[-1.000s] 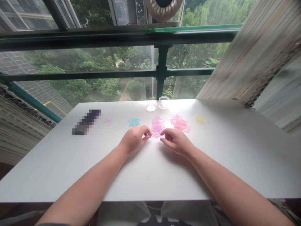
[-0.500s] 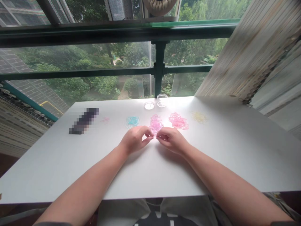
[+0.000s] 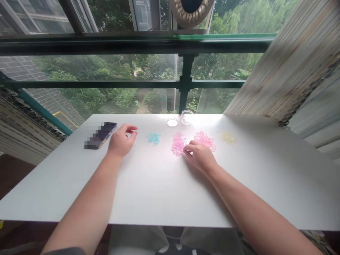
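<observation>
My left hand (image 3: pixel 121 141) is over the left part of the table, just right of the phone. Its thumb and forefinger are a little apart, with nothing visible between them. Fingertips of my right hand (image 3: pixel 200 156) are pressed together at the right edge of a purple-pink pile of small rubber bands (image 3: pixel 177 143). What lies in that pinch is too small to make out. A coral-pink rubber band pile (image 3: pixel 205 139) lies just beyond my right hand. Between my hands, farther back, is a turquoise pile (image 3: pixel 153 139).
A phone (image 3: pixel 106 131), partly pixelated, lies at the left of the white table (image 3: pixel 159 191). A pale yellow band pile (image 3: pixel 227 137) is at the right. A clear round container (image 3: pixel 187 117) and a flat clear lid (image 3: pixel 172 122) stand near the window railing (image 3: pixel 119 84).
My left hand has left the purple-pink pile and moved left beside the phone, its fingers parting. The small pale pink bands there are now hidden. My right hand stays by the purple-pink pile.
</observation>
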Demonstrator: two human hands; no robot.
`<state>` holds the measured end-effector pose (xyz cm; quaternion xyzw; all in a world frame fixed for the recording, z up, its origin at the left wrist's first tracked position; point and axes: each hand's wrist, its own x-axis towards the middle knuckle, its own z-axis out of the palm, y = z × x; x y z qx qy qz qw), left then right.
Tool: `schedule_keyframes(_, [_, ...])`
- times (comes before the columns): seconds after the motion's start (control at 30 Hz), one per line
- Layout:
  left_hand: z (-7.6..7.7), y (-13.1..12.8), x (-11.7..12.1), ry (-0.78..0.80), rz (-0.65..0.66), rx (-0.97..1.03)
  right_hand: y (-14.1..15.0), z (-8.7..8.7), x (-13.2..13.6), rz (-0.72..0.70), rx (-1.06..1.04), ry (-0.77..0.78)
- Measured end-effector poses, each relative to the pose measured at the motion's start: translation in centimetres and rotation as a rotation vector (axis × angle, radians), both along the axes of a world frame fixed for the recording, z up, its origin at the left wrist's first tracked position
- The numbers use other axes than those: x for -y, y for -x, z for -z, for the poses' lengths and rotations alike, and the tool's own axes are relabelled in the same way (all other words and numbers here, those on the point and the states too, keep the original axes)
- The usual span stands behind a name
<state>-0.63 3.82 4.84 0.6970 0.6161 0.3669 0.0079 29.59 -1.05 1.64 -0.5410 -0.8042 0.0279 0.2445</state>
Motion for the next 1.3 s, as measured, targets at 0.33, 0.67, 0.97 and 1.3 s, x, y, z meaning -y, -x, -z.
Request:
schedule_keyframes(0.33, [1.8,5.8,-1.6,0.334,-0.313,-0.129,-1.1,0.6,0.8,-0.086,0.101,0.018])
schedule_keyframes(0.67, [2.2,5.3,-1.8,0.398,-0.317,-0.117,-1.5,0.1,0.9,-0.070,-0.024,0.078])
schedule_keyframes(0.97, [2.3,5.0,-2.0,0.381,-0.314,-0.144,-1.8,-0.1,0.9,-0.121,-0.111,0.024])
schedule_keyframes(1.3, [2.4,5.1,-2.3,0.225,-0.314,-0.026,-1.7,-0.3,1.3,-0.167,-0.148,0.027])
